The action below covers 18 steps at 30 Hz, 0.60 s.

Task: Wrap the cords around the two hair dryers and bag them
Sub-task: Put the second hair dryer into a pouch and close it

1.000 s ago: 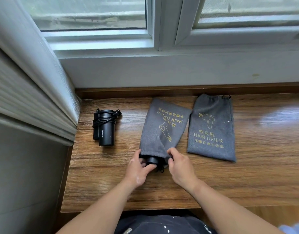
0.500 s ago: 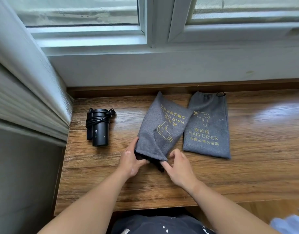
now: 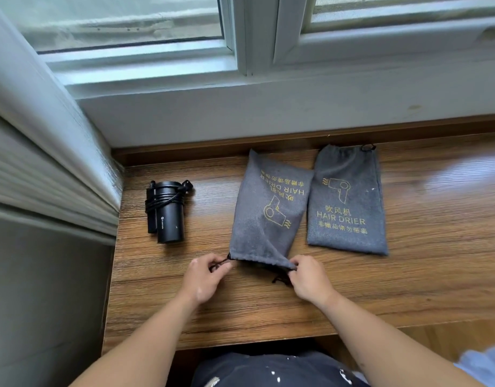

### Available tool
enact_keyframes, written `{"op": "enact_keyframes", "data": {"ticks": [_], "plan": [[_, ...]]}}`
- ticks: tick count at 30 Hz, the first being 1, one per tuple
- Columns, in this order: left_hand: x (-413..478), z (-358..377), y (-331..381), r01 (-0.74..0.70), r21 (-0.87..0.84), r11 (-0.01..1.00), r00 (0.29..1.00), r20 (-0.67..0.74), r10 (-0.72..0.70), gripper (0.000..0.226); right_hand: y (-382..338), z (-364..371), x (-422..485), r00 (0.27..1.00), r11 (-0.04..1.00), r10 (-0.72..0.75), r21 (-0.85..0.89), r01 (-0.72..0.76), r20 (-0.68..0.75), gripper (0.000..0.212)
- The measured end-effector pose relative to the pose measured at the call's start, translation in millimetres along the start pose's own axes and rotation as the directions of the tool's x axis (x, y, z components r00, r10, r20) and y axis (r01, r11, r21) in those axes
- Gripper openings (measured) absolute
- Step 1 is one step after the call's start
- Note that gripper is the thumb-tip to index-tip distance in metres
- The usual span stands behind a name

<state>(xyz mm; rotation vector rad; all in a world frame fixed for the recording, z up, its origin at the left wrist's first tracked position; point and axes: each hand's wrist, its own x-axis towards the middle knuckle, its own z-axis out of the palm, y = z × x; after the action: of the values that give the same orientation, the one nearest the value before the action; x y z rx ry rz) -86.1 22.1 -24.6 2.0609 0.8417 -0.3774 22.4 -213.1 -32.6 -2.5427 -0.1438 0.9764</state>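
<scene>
A grey drawstring bag point(image 3: 266, 210) printed with a yellow dryer lies slanted in the middle of the wooden desk point(image 3: 408, 289), bulging with something hidden inside. My left hand point(image 3: 206, 277) pinches the black drawstring at the left corner of its mouth. My right hand point(image 3: 307, 277) pinches the cord at the right corner. A second grey bag point(image 3: 348, 202) lies flat to the right, mouth toward the window. A black hair dryer point(image 3: 168, 212) with its cord wrapped around it lies at the left of the desk, untouched.
A white wall and window sill point(image 3: 268, 107) run along the far desk edge. A grey ribbed panel point(image 3: 45, 177) borders the desk on the left. The desk's near edge is just in front of my body.
The black dryer end that showed at the bag's mouth is now hidden inside. Both hands moved from the opening outward to the drawstring ends at its two corners.
</scene>
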Motion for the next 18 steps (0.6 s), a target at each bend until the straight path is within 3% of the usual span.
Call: {"op": "enact_keyframes", "data": {"ticks": [3, 7, 11, 14, 18], "plan": [[-5, -17, -10, -0.004, -0.068, 0.998, 1.000, -0.004, 0.004, 0.016, 15, -15, -2, 0.996, 0.995, -0.076, -0.056, 0.078, 0.038, 0.021], [-9, -21, -10, -0.018, 0.011, 1.000, 0.996, 0.086, 0.017, 0.007, 27, -25, -7, 0.985, 0.986, -0.146, -0.070, 0.153, 0.086, 0.017], [-12, -14, -12, -0.052, 0.130, 0.990, 0.988, 0.154, 0.031, 0.021, 32, -28, -14, 0.979, 0.956, -0.188, -0.214, 0.202, 0.086, 0.013], [-15, -12, -15, -0.059, 0.193, 0.979, 0.991, 0.127, 0.035, 0.017, 36, -33, -20, 0.974, 0.908, -0.197, -0.353, 0.225, 0.115, 0.021], [-16, -18, -25, -0.031, 0.226, 0.974, 0.998, 0.067, 0.017, 0.017, 48, -44, -25, 0.963, 0.875, -0.194, -0.411, 0.255, 0.184, 0.028]]}}
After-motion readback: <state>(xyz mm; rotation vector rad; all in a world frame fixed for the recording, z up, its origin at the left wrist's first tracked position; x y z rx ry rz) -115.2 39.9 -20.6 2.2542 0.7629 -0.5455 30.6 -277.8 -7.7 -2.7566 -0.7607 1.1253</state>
